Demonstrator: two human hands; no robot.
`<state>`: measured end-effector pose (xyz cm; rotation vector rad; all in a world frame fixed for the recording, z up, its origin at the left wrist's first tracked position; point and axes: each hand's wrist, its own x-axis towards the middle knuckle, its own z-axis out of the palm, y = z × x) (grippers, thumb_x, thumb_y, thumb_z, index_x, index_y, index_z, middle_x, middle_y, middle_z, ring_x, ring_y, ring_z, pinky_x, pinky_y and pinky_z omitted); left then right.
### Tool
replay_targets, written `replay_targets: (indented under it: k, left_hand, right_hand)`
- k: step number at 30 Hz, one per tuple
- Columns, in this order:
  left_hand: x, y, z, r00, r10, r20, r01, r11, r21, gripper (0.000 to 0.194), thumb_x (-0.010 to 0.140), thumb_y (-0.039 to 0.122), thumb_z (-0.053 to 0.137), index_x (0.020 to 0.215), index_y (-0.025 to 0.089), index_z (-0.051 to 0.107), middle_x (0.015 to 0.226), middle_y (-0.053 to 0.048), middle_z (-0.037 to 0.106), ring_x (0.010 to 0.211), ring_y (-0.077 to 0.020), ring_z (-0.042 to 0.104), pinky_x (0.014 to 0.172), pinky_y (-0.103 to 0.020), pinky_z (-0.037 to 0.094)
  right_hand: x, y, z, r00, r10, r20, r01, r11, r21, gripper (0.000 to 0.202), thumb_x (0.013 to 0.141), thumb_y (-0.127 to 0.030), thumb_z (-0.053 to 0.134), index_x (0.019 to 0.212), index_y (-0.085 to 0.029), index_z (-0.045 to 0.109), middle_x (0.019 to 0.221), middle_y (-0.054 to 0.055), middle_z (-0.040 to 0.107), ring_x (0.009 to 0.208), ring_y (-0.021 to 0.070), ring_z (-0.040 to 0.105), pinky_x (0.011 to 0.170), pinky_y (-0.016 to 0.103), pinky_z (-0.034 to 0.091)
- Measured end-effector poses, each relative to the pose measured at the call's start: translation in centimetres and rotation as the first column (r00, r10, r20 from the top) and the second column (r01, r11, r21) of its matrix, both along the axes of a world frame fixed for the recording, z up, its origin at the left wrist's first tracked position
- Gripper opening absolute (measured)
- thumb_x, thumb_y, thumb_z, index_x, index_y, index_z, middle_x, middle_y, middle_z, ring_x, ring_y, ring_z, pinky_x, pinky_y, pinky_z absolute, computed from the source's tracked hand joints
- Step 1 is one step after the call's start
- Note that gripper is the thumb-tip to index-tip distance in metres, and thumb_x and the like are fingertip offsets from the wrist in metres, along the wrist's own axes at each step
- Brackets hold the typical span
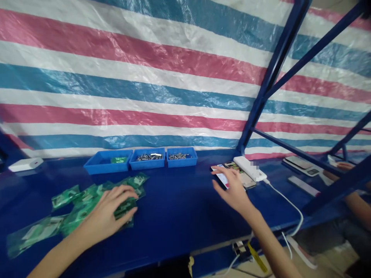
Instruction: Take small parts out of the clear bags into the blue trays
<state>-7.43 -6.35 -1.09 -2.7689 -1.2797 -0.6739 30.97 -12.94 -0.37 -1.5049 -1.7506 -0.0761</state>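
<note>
Left hand over green packets, right hand at a phone

The left hand (114,212) is half open above the green packets (84,200), which lie at 8 o'clock from the middle of the view. Its fingers are curved and the thumb stands apart; whether a fingertip touches a packet, I cannot tell. The right hand (232,191), at 4 o'clock, is also open, with fingers spread over the phone (222,179). It grips nothing that I can see, and contact with the screen is not certain.

The packets overlap loosely on the blue tabletop (174,216), perhaps so that they can be picked one by one. They are of thin, shiny plastic, soft and wrinkled, with flat pieces inside. Between 12 and 2 o'clock from them, three blue trays (147,164) stand in a row; their raised walls probably prevent small parts from rolling away. The left tray has something green, the other two have small metal parts (178,156), grey and shiny.

Between 3 and 4 o'clock, a smooth white block (246,168) with rounded corners rests beside the phone, and a cable (285,195) is plugged into it, presumably for power. Behind, at 12 o'clock, hangs a creased, glossy striped sheet (145,92).
</note>
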Motion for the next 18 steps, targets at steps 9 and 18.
replay_targets:
  k: [9, 18]
  left_hand:
    - [0.3, -2.7, -3.8, 0.998, 0.059, -0.029, -0.059, 0.998, 0.001, 0.042, 0.082, 0.043, 0.049, 0.123, 0.038, 0.052, 0.13, -0.003, 0.052, 0.118, -0.029, 0.048, 0.093, -0.045, 0.041]
    - [1.0, -2.6, -3.8, 0.978, 0.21, 0.02, -0.21, 0.961, 0.182, 0.034, 0.08, 0.051, 0.047, 0.103, 0.029, 0.058, 0.112, -0.007, 0.058, 0.106, -0.031, 0.053, 0.085, -0.048, 0.043]
  right_hand:
    - [11.7, -0.8, -5.0, 0.977, -0.144, 0.156, 0.176, 0.959, -0.22, 0.056, 0.087, -0.046, 0.04, 0.137, -0.024, 0.026, 0.127, 0.011, 0.056, 0.124, 0.0274, 0.044, 0.104, 0.053, 0.021]
    - [12.8, -0.1, -5.7, 0.928, -0.312, 0.203, 0.348, 0.921, -0.175, 0.052, 0.088, -0.05, 0.036, 0.133, -0.025, 0.035, 0.122, 0.009, 0.06, 0.122, 0.0267, 0.047, 0.105, 0.056, 0.019]
